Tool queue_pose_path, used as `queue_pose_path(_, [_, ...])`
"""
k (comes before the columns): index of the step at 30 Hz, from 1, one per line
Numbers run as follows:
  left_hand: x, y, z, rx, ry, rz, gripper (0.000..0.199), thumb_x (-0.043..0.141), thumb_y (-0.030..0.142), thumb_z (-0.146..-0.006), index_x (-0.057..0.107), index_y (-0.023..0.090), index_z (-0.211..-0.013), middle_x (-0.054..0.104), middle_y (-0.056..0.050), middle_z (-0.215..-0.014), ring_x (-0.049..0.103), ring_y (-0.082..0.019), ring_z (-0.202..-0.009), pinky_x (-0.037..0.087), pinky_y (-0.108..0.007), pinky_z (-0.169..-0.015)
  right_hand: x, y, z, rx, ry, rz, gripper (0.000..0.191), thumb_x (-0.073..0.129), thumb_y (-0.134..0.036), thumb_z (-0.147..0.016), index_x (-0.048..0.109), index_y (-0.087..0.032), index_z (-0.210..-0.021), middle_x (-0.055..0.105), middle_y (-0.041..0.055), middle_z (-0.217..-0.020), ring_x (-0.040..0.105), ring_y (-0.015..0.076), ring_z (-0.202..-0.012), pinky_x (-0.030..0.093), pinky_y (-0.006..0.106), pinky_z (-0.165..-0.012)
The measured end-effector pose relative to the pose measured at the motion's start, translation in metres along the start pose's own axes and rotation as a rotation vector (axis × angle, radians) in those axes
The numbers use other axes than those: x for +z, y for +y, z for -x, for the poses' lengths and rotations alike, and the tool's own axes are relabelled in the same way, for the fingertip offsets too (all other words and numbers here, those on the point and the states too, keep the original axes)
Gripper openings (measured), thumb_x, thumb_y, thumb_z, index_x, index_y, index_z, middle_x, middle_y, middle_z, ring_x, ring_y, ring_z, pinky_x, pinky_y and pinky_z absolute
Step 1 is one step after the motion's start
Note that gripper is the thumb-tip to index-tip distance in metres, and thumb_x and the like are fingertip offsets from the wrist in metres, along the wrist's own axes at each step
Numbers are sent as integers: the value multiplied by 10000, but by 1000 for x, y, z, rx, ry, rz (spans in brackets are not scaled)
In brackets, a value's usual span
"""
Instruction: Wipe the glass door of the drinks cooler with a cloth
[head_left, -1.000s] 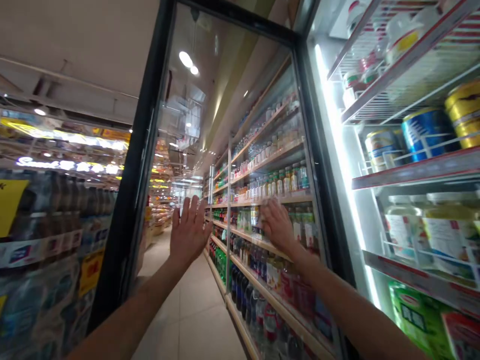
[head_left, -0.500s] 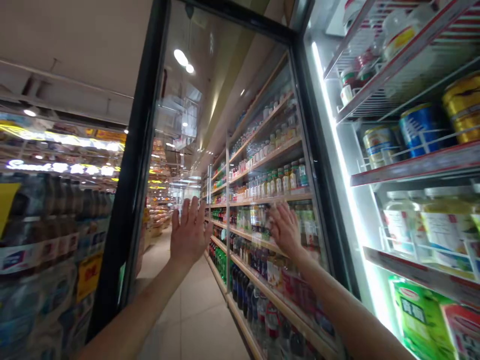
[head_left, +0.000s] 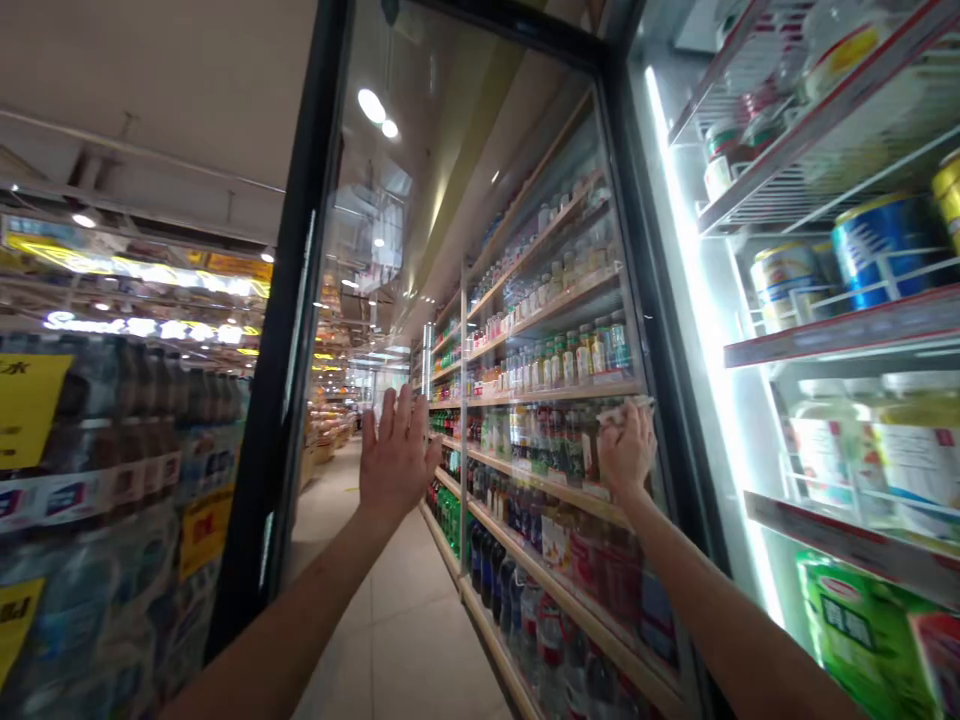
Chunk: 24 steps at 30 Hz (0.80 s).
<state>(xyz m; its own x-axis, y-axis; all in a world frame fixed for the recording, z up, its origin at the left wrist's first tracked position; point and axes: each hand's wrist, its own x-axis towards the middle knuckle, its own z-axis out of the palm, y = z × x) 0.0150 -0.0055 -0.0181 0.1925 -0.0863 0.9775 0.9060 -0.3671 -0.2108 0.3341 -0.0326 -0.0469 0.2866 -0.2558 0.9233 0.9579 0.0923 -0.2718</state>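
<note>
A glass door (head_left: 420, 220) in a black frame stands open in front of me, with shelves of bottles showing through it. My left hand (head_left: 397, 455) is raised with its fingers spread and its palm toward the glass, holding nothing. Near the door's right frame, my right hand (head_left: 628, 450) presses a crumpled pale cloth (head_left: 626, 408) against the glass. The cloth shows above and around the fingertips.
The lit fridge (head_left: 772, 350) on the right holds bottles, cans and a green pack (head_left: 855, 620). Stacked bottled drinks (head_left: 112, 480) with yellow signs stand at the left. A tiled aisle (head_left: 405, 640) runs ahead beyond the glass.
My right hand has moved right across the glass, closer to the door's right frame. The cloth shows more clearly now. My left hand keeps its spread pose. The view has shifted slightly.
</note>
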Motion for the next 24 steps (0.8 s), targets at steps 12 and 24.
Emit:
queue_pose_path(12, [0, -1, 0, -30, -21, 79, 550, 391, 356, -873, 312, 154, -1378, 279, -137, -1450, 167, -268, -1372, 145, -508, -1096, -7, -14, 35, -177, -24, -18, 471, 357, -209, -842, 441, -165, -1304, 498, 148, -1306, 341, 267, -1311, 332, 525, -1012])
queue_pose_path(24, [1, -1, 0, -29, -25, 34, 526, 378, 362, -882, 349, 140, -1358, 297, -129, -1446, 167, -262, -1372, 128, -488, -1102, -15, 20, 41, -51, -35, -8, 500, 366, -210, -826, 420, -120, -1315, 465, 174, -1330, 329, 295, -1306, 311, 557, -1012])
